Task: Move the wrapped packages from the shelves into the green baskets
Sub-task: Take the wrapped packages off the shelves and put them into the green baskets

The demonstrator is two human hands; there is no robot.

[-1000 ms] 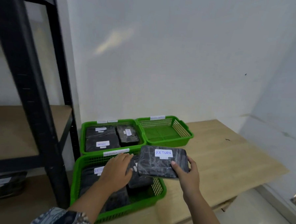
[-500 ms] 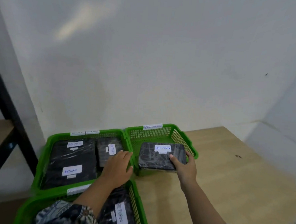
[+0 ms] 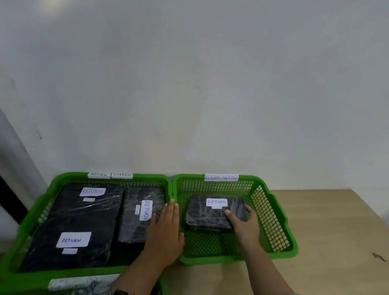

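Right hand [image 3: 244,226] grips wrapped package [image 3: 210,213] inside right green basket [image 3: 273,221] on desk [image 3: 332,256]. Left hand [image 3: 165,233] lies flat, fingers extended, holding nothing, over left green basket [image 3: 39,216].

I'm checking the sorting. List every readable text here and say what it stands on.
"RETURN" and "OVERDUE": two tags on the left basket rear rim.
"RETURN OVERDUE": faint tag on the right basket rear rim.
"RETURN": large package, two labels, far end and near end.
"RETURN": narrow package, label turned sideways.
"RETURN": package in the right hand, label on top.
Small strips under the labels and the near basket's tag: too blurred to read.
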